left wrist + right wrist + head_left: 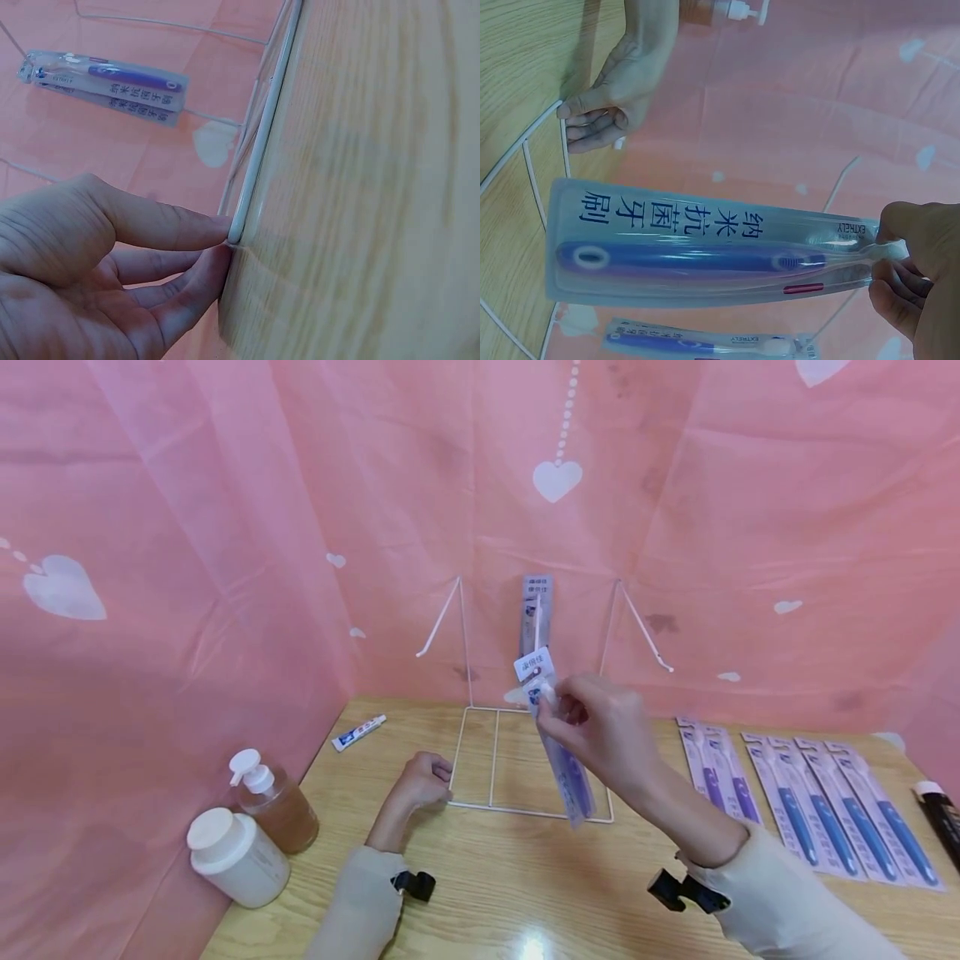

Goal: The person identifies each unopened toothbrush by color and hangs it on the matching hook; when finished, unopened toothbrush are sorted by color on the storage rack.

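My right hand [603, 714] pinches a packaged purple toothbrush [566, 768] near its top, thumb and fingers on the blister by the brush head. The pack hangs slanted down, its top card right at the tip of the rack's middle hook [537, 622]. Farther back on that hook hangs another packaged toothbrush [537, 585]. At the near left corner of the white wire rack [517, 812], my left hand [422, 781] pinches the base wire, as the left wrist view shows between thumb [180, 225] and fingers. The right wrist view shows the held pack [690, 255] with its purple handle.
Two purple toothbrush packs [720, 777] and several blue ones [840, 810] lie in a row on the right. A toothpaste tube [360, 732], a pump bottle [281, 810] and a white jar [238, 857] are on the left. A dark bottle [941, 818] lies far right. Pink cloth [405, 468] hangs behind.
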A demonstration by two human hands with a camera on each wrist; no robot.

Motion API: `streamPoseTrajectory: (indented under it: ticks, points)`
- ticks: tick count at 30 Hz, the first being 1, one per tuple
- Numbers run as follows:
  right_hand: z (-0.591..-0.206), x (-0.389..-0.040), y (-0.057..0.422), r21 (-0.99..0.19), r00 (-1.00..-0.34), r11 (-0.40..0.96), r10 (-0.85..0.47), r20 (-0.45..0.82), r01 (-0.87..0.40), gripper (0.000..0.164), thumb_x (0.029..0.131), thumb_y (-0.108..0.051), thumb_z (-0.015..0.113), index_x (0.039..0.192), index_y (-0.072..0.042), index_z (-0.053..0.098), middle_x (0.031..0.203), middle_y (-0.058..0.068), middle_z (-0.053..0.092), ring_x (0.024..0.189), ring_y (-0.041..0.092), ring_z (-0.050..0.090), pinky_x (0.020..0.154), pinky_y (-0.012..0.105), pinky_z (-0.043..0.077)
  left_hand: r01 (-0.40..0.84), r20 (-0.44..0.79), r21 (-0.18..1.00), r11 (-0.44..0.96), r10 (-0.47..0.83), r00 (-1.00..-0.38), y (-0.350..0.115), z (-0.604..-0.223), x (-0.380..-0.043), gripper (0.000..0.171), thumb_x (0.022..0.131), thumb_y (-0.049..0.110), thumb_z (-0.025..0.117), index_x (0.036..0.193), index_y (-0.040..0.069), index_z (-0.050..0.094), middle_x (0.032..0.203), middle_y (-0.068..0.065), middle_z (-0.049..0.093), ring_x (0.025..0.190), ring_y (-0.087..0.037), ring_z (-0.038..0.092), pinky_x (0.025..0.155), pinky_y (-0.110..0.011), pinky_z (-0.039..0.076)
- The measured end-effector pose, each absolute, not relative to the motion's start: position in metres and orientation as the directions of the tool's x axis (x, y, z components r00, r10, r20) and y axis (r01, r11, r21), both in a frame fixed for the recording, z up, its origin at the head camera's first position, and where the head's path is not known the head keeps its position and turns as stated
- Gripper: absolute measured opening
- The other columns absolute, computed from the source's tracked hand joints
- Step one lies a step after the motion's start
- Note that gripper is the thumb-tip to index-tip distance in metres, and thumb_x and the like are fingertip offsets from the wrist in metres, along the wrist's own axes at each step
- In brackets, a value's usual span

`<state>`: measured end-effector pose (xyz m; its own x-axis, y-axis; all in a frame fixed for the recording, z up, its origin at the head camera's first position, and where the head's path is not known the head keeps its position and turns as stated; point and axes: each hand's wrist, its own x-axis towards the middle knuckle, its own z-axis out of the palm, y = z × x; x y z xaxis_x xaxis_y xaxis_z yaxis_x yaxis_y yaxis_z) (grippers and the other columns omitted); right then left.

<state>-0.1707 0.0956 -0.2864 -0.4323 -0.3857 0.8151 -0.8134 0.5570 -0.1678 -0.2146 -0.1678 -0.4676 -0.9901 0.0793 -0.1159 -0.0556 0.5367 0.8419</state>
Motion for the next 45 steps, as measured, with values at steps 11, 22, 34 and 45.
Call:
streamPoseTrajectory:
  ticks: [11,22,34,45]
  points:
    - [-0.292,-0.186,0.092,-0.198,-0.507,0.623,-0.368,0.780,-0.757,0.013,0.079,-0.004,0.070,0.072,-0.008,0.060,0.063,-0.001,0.055,0.054,0.006,0.049,0.047,0.023,0.043,-0.054,-0.118,0.841,0.538,0.085,-0.989,-0.171,-0.468,-0.214,0.041,0.065,-0.011,0.079,0.104,-0.006,0.067,0.089,-0.010,0.062,0.079,-0.021,0.060,0.074,-0.034,0.053]
    - [-0.289,-0.213,0.083,-0.359,-0.672,0.675,-0.278,0.686,-0.645,0.013,0.081,-0.010,0.073,0.078,-0.006,0.060,0.066,0.002,0.061,0.057,0.014,0.054,0.051,0.031,0.044,-0.068,-0.133,0.838,0.541,0.082,-0.988,-0.169,-0.470,-0.217,0.041,0.066,-0.011,0.079,0.105,-0.005,0.067,0.090,-0.009,0.062,0.080,-0.021,0.061,0.076,-0.034,0.053]
    - [-0.287,-0.263,0.067,-0.505,-0.794,0.715,-0.115,0.597,-0.484,0.016,0.083,-0.014,0.072,0.079,-0.001,0.065,0.070,0.011,0.069,0.061,0.025,0.063,0.056,0.038,0.048,-0.058,-0.124,0.834,0.549,0.084,-0.989,-0.171,-0.469,-0.215,0.040,0.067,-0.011,0.079,0.104,-0.005,0.067,0.090,-0.009,0.062,0.081,-0.021,0.060,0.076,-0.034,0.053]
    - [-0.285,-0.291,0.081,-0.522,-0.812,0.748,-0.039,0.582,-0.410,0.017,0.082,-0.014,0.070,0.081,0.003,0.067,0.077,0.016,0.071,0.068,0.031,0.066,0.063,0.040,0.048,-0.060,-0.135,0.837,0.543,0.099,-0.986,-0.157,-0.466,-0.219,0.039,0.067,-0.012,0.079,0.104,-0.005,0.067,0.089,-0.009,0.063,0.080,-0.021,0.061,0.077,-0.034,0.053]
